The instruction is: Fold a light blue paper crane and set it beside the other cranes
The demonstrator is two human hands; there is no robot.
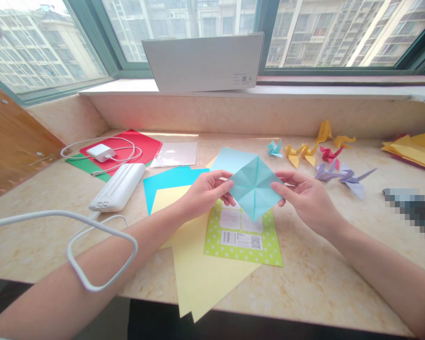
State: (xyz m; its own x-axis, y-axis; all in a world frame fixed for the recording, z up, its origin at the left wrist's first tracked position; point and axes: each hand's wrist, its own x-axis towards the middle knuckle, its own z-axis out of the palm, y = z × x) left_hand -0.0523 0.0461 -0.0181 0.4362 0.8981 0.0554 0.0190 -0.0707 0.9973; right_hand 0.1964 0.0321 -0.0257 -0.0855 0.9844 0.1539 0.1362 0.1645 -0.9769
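Note:
Between my two hands a light teal square of origami paper (pixel 255 189) is held up, turned so its corners point up, down and sideways. Crease lines cross at its middle. My left hand (pixel 212 186) pinches the left corner between thumb and fingers. At the opposite corner, my right hand (pixel 301 193) has the paper pinched the same way. Below the square lies a green dotted paper packet (pixel 269 250) with a barcode label, on top of pale yellow sheets (pixel 201 278). Blue sheets (pixel 150 189) and a light blue sheet (pixel 230 160) lie behind.
Folded paper cranes in several colours, such as a purple crane (pixel 354 179), stand at the right. A white power bank (pixel 118 188), a white charger (pixel 101 152) and a red sheet (pixel 141 141) lie left. A white cable (pixel 102 288) loops over my left forearm. Yellow papers (pixel 418 151) lie far right.

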